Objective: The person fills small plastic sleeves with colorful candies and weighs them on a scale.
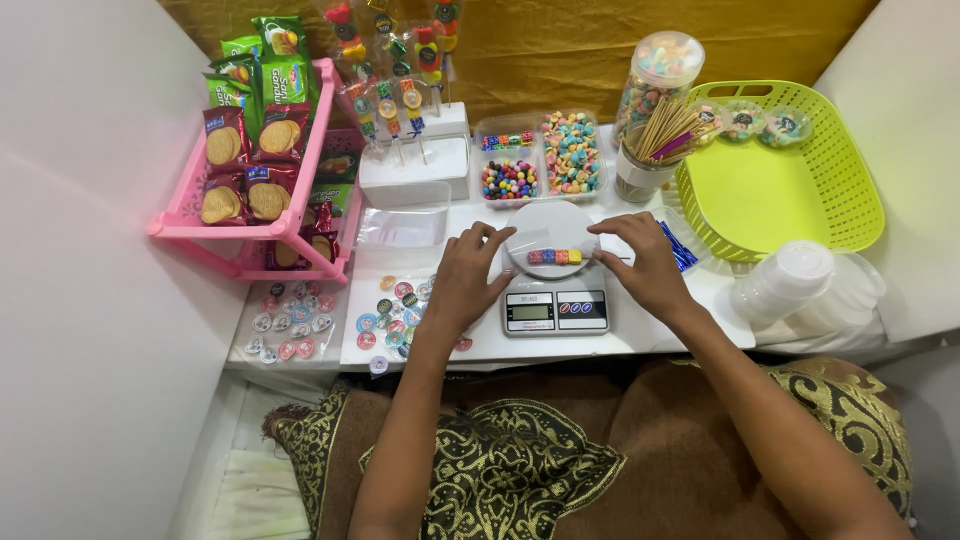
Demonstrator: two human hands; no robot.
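Head view looks down on a white table (620,345) at the centre of the frame, where a small digital scale (555,300) stands with a round white pan. Across the pan lies a skewer of coloured candy cubes (555,257), red, blue, orange and yellow, wrapped in a clear plastic sleeve. The left hand (465,280), at centre left, has its fingers (492,238) spread and curled over the sleeve's left end, touching it. The right hand (645,262), at centre right, pinches the skewer's right end between thumb and fingertips.

Just above the scale sit clear trays of coloured sweets (540,160), and beside them a cup of wooden skewers (650,150) in front of a tall candy jar (660,70). A lime-green basket (790,190) fills the upper right. A pink rack of biscuit packets (255,150) stands at upper left, with round stickers (300,320) scattered below it. Stacked clear lids (785,280) lie at right.
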